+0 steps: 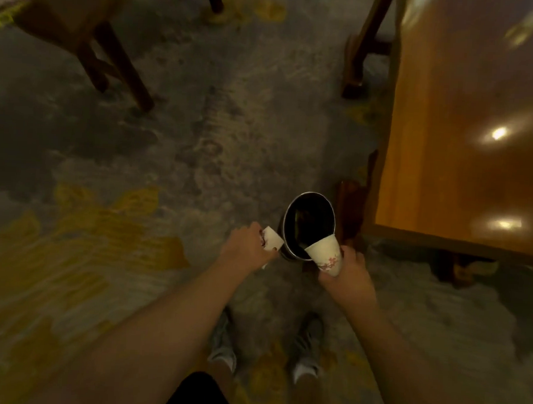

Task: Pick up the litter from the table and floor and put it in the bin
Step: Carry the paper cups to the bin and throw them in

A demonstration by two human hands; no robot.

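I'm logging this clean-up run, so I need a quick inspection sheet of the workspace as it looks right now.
Surface: worn grey floor with yellow patches; glossy wooden table at right, its visible part bare.
Job's things: dark round bin standing on the floor by the table corner; two white paper cups with a red print.
Clutter: no loose litter seen on the floor in view.
Hands: left hand holds the left cup beside the bin; right hand tilts the right cup mouth-first over the bin's rim.
Cables: nothing seen.
Surroundings: wooden chair at upper left; person's shoes below.
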